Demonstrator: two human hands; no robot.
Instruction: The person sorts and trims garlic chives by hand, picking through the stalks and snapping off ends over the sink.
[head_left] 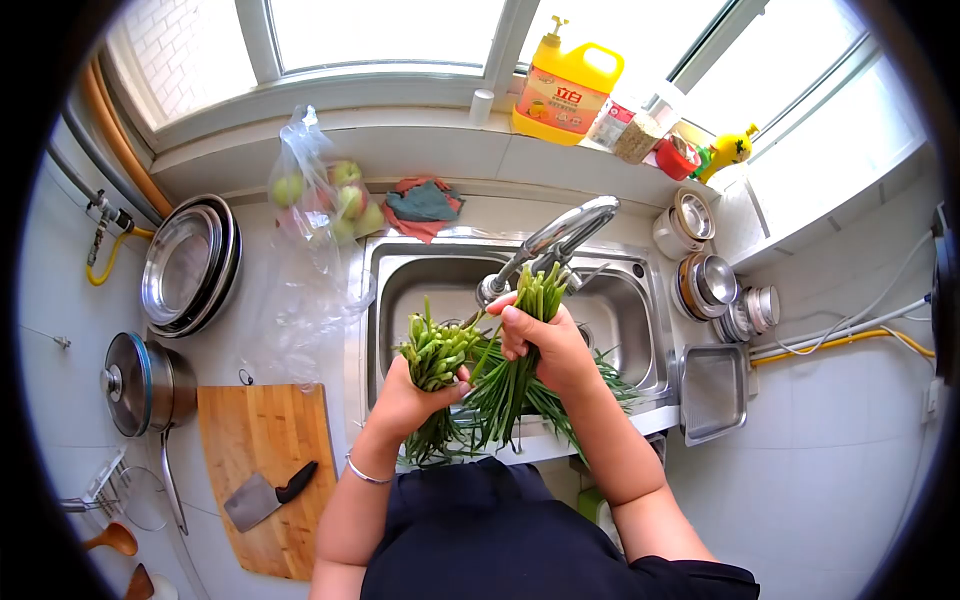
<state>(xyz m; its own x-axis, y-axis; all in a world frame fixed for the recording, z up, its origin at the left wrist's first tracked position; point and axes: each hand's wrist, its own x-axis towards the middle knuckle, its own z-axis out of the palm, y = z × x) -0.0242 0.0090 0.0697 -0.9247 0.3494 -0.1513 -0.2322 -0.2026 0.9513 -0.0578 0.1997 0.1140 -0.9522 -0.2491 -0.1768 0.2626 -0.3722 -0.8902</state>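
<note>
Green stalks [440, 355] hang in two bunches over the near part of the steel sink [625, 320]. The left hand [408, 400] curls around one bunch, thick ends up, while the right hand [548, 345] grasps the other between thumb and fingers. On the far windowsill [400, 150], a yellow jug [567, 95] reads 立白; its smaller print is illegible.

This is a kitchen, most likely in a home. A steel sink [630, 310] with a curved tap [565, 235] is set into the counter below a far window [390, 35], and green stalks [440, 355] are over its basin. A yellow pump jug [565, 95] stands on the sill. At the near left lie a wooden cutting board [250, 420] and a cleaver [255, 502]; beyond them are a lidded pot [172, 385] and nested pans [182, 262]. Metal bowls [716, 280] sit at the right.
</note>
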